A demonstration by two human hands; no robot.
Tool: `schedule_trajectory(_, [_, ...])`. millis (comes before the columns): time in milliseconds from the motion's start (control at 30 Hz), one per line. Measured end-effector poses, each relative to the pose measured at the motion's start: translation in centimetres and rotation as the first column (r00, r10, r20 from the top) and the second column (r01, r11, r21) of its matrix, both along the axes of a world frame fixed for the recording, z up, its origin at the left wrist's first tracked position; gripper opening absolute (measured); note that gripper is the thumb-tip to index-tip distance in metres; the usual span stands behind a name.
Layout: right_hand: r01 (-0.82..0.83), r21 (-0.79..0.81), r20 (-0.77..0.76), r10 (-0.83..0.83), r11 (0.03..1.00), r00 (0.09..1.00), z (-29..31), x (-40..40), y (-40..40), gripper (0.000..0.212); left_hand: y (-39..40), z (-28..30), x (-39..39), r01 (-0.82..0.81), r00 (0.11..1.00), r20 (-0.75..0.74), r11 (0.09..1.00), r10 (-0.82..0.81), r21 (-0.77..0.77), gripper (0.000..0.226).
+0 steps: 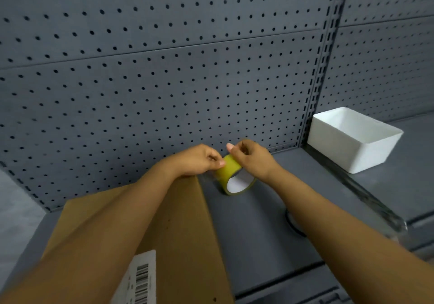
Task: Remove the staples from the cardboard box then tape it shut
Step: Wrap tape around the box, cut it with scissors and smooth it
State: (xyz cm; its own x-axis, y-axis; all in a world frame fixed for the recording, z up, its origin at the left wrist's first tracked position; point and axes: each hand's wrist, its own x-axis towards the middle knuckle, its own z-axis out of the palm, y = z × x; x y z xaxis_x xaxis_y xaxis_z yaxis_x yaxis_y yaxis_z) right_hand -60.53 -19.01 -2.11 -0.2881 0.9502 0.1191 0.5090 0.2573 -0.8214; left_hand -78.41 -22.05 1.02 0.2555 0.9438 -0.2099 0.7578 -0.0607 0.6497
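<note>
I am pinching the yellow-green tape roll (231, 172) with my left hand (199, 160) and right hand (252, 158), fingers curled, just beside the brown cardboard box (183, 228).

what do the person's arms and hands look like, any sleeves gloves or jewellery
Both arms are bare from the hands back to the frame's bottom edge: no sleeve shows in this view. The left hand and right hand wear no gloves, and no ring, watch or bracelet shows on either wrist. The fingernails look short and unpainted, though the picture is slightly blurred.
</note>
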Motion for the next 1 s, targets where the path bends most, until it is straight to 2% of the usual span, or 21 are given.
schedule_trajectory(200, [0.174,0.050,0.094,-0.178,0.983,0.979,0.8,2.8,-1.7,0.028,0.8,-1.2,-0.6,0.014,0.982,0.191,0.998,-0.002,-0.058,0.013])
schedule_trajectory(333, [0.307,0.002,0.358,-0.287,0.952,0.889,0.1,6.5,-3.6,0.020,0.6,-1.5,-0.2,0.033,0.986,0.165,0.999,-0.028,-0.024,0.015])
schedule_trajectory(467, [0.380,-0.106,0.559,-0.261,0.919,0.787,0.0,9.2,-6.7,0.020,0.7,-1.5,-0.3,0.032,0.983,0.180,0.999,-0.027,-0.026,0.014])
schedule_trajectory(567, [0.388,-0.197,0.642,-0.180,0.900,0.745,0.1,9.4,-8.8,0.035,0.7,-1.6,-0.5,0.030,0.983,0.179,0.999,-0.023,-0.033,0.016])
schedule_trajectory(633, [0.406,-0.172,0.691,-0.184,0.898,0.699,-0.4,8.9,-9.7,0.045,0.7,-1.6,-0.4,0.032,0.985,0.170,0.999,-0.025,-0.035,0.018])
schedule_trajectory(833, [0.502,0.012,0.757,-0.336,0.865,0.561,-1.2,7.6,-11.4,0.040,0.4,-1.6,-0.4,0.031,0.984,0.178,0.999,-0.027,-0.015,0.016])
schedule_trajectory(1000, [0.474,-0.137,0.720,-0.241,0.870,0.650,-0.5,7.1,-12.5,0.045,0.3,-1.7,-0.4,0.021,0.985,0.172,1.000,-0.021,0.005,0.026])
